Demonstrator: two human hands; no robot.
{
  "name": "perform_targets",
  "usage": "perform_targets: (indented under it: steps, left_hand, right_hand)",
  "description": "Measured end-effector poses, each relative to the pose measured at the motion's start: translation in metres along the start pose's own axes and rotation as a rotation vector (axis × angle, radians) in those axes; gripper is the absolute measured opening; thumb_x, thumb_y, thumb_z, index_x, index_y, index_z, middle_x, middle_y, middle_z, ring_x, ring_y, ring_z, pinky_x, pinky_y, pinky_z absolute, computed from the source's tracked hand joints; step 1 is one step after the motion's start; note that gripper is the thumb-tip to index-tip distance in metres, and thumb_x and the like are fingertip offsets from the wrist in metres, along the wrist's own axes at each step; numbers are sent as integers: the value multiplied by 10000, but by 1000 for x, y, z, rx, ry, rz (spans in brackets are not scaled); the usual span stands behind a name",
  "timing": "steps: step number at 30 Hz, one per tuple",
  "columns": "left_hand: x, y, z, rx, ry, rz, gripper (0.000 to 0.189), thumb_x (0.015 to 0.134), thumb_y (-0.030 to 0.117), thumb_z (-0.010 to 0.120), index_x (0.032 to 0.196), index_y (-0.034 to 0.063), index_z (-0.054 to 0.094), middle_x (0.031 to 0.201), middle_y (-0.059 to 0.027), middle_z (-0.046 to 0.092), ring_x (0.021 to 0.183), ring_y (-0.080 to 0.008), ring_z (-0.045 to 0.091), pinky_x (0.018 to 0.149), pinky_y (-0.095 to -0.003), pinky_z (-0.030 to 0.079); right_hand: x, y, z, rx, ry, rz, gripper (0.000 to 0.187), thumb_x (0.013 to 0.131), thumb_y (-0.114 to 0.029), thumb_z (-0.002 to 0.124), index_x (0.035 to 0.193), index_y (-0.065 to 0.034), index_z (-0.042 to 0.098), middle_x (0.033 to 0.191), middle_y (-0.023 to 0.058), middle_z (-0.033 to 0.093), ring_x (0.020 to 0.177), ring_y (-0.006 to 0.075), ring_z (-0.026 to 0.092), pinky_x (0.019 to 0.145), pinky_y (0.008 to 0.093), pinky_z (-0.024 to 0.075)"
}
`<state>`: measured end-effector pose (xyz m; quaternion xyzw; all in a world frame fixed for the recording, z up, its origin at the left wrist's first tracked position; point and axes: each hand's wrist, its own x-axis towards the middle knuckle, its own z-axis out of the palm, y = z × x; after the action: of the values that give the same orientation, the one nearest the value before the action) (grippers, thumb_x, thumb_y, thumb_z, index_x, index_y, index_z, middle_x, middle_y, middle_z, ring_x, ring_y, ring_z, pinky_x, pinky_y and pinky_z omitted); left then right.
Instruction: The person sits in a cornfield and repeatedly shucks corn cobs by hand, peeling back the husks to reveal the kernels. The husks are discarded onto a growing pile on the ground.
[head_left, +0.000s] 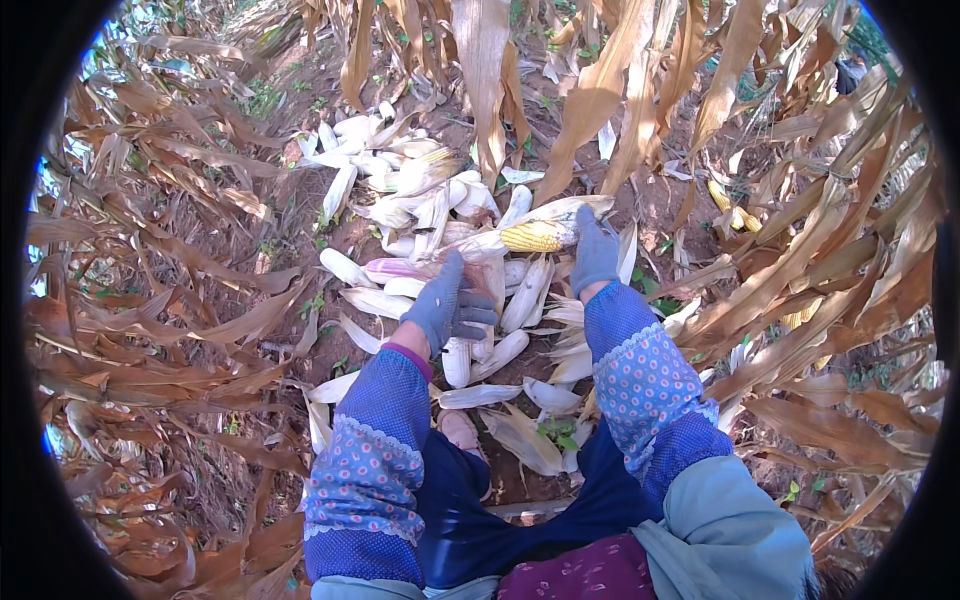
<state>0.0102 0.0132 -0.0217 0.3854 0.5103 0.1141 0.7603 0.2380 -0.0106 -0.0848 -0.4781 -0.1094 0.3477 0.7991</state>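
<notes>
My right hand (595, 253), in a grey glove, grips the right end of a partly husked corn ear (532, 236). Yellow kernels show between its peeled, dry husk leaves, and darker patches mark the husk near my thumb. My left hand (453, 306), gloved too, is apart from that ear with its fingers spread and nothing in them. Below and around it lie pale husked ears and loose husks (379, 302). A pink-streaked husk (394, 270) rests just beyond my left fingers.
A heap of pale corn ears and husks (397, 176) covers the soil ahead. Dry corn stalks and leaves crowd in at left (172, 300) and right (817, 262), with some hanging leaves (480, 75) ahead. Yellow ears (733, 208) lie at the right. My shoe (459, 430) stands among husks.
</notes>
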Motion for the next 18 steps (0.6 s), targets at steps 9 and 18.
perform_targets:
  steps: [9, 18]
  left_hand:
    - [13, -1, 31, -167, -180, 67, 793, 808, 738, 289, 1292, 121, 407, 1160, -168, 530, 950, -291, 592, 744, -488, 507]
    - [10, -11, 6, 382, -108, 457, 830, 710, 261, 750, 1351, -36, 314, 1231, -142, 502, 1075, -190, 505, 910, -276, 409]
  right_hand:
    - [-42, 9, 17, 268, -369, 471, 267, 865, -197, 595, 1044, -1, 566, 956, 75, 600, 829, 159, 594, 743, 305, 492]
    - [16, -50, -20, 126, -234, 60, 265, 866, -207, 592, 1052, -20, 559, 998, 94, 608, 855, 224, 607, 769, 358, 506]
